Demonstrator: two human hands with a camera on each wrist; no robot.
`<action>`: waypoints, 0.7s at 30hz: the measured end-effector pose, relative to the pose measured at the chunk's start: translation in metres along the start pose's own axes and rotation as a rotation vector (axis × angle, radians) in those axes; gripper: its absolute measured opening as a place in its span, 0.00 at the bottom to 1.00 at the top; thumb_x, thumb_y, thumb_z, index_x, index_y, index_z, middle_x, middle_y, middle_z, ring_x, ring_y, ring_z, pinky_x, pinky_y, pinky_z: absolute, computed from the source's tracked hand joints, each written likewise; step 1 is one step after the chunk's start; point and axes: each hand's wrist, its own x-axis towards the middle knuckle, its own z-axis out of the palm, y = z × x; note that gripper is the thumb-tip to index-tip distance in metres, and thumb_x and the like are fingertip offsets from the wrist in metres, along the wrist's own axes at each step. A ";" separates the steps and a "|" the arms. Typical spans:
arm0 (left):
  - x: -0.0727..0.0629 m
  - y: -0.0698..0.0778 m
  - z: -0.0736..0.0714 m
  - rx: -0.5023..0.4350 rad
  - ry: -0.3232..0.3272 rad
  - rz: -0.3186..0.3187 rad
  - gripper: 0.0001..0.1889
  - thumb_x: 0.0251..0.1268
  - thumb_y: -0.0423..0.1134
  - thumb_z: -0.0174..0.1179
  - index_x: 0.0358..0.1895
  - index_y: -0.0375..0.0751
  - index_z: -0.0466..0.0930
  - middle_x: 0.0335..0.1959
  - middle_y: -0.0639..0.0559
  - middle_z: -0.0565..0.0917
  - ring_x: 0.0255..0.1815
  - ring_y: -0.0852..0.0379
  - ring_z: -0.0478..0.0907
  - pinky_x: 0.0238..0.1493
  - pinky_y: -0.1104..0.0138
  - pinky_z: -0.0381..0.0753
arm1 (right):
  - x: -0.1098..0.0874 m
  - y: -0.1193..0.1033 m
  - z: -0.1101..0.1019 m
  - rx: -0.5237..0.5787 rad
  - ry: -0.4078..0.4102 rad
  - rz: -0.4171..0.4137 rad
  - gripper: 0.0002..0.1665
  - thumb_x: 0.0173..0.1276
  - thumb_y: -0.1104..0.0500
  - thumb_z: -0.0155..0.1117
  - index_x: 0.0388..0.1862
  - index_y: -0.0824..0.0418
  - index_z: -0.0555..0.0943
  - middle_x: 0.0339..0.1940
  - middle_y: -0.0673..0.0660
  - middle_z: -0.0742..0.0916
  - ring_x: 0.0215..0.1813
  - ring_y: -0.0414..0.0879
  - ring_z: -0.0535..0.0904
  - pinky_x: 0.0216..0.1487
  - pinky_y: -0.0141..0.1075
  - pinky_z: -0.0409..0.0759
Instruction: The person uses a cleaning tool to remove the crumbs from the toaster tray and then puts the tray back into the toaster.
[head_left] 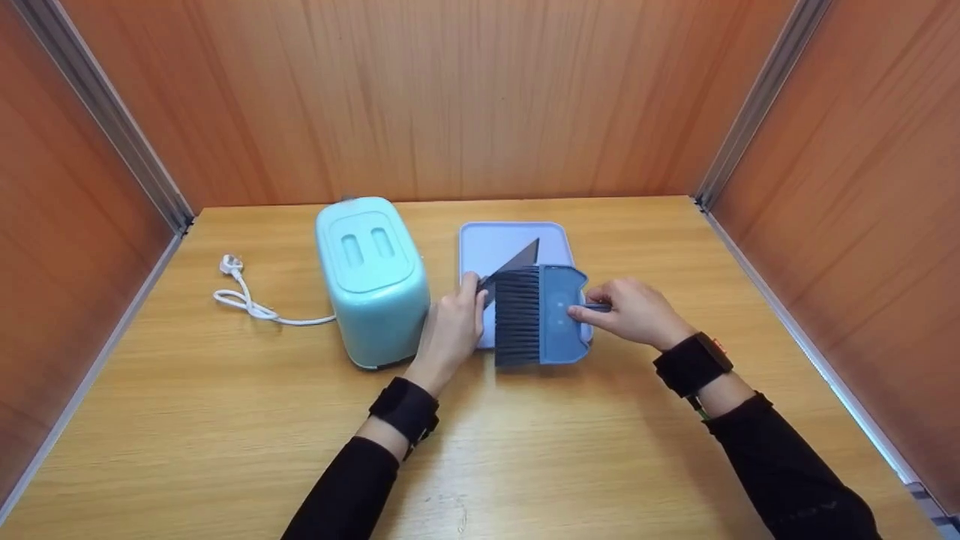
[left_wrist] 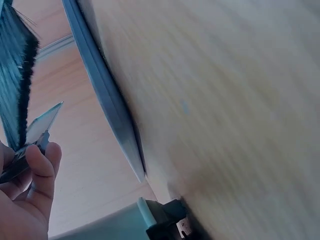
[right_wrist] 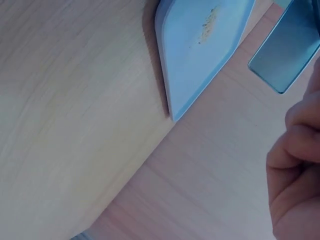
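Note:
My right hand (head_left: 634, 311) grips the handle of a blue brush (head_left: 562, 315), its long dark bristles pointing left. The thumb lies against the brush's blue head. My left hand (head_left: 452, 319) pinches the dark handle of a flat, thin-bladed scraper (head_left: 517, 262), whose blade slants up beside the bristles. Both tools are held over a lilac tray (head_left: 480, 240) and partly cover it. In the right wrist view, pale crumbs (right_wrist: 209, 25) lie on the tray. The left wrist view shows the bristles (left_wrist: 17, 75) close to the left fingers.
A mint-green toaster (head_left: 375, 300) with a lid stands directly left of my left hand. Its white cord and plug (head_left: 244, 296) lie on the wooden table (head_left: 225, 420) farther left. Wood-look panels (head_left: 465, 97) enclose the back and both sides.

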 end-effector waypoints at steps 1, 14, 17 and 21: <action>0.000 0.000 0.000 -0.001 0.002 0.003 0.07 0.87 0.38 0.52 0.49 0.36 0.72 0.25 0.44 0.80 0.22 0.49 0.79 0.20 0.57 0.79 | 0.001 0.001 0.000 -0.009 0.008 0.010 0.27 0.77 0.38 0.68 0.24 0.53 0.80 0.18 0.45 0.67 0.25 0.43 0.68 0.31 0.34 0.62; 0.001 0.002 -0.003 -0.028 -0.018 -0.011 0.07 0.87 0.38 0.52 0.50 0.37 0.73 0.27 0.44 0.81 0.25 0.48 0.81 0.23 0.56 0.83 | 0.003 0.030 -0.001 -0.061 0.030 0.148 0.26 0.78 0.37 0.67 0.26 0.54 0.82 0.20 0.47 0.67 0.28 0.46 0.70 0.33 0.38 0.63; 0.001 0.003 -0.003 -0.024 -0.019 0.003 0.07 0.87 0.38 0.52 0.51 0.38 0.73 0.28 0.44 0.82 0.26 0.48 0.82 0.24 0.57 0.84 | 0.002 0.033 -0.002 -0.062 0.025 0.177 0.26 0.77 0.37 0.67 0.27 0.54 0.82 0.20 0.47 0.68 0.29 0.47 0.70 0.34 0.38 0.63; -0.001 0.002 -0.001 0.000 0.010 0.053 0.06 0.86 0.37 0.53 0.51 0.37 0.73 0.29 0.43 0.84 0.27 0.45 0.85 0.26 0.53 0.86 | 0.001 0.035 -0.002 -0.096 0.034 0.201 0.27 0.77 0.38 0.66 0.24 0.53 0.80 0.20 0.47 0.67 0.28 0.46 0.68 0.32 0.37 0.60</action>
